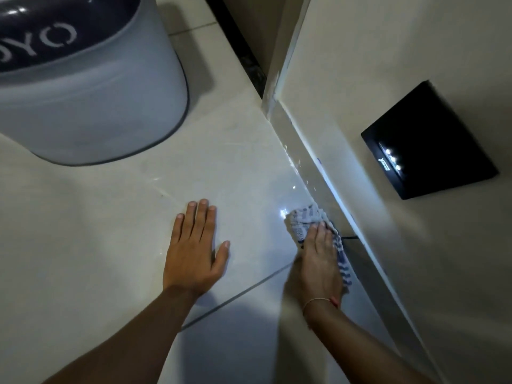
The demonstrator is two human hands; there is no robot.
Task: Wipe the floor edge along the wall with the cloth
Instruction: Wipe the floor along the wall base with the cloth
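While the right hand (318,261) presses flat, fingers together, on a blue-and-white checked cloth (304,221), the cloth lies bunched on the floor (110,231) right against the skirting (332,195) at the foot of the wall (360,79); part of it trails back along the wall side of the hand. A thin red-and-gold thread circles that wrist. The left hand (195,253) lies palm down on the glossy pale tiles, fingers extended and holding nothing, well apart from the cloth. A black switch plate (432,139) sits on the wall above. A grey bin (91,87) with white lettering stands on the floor at upper left.
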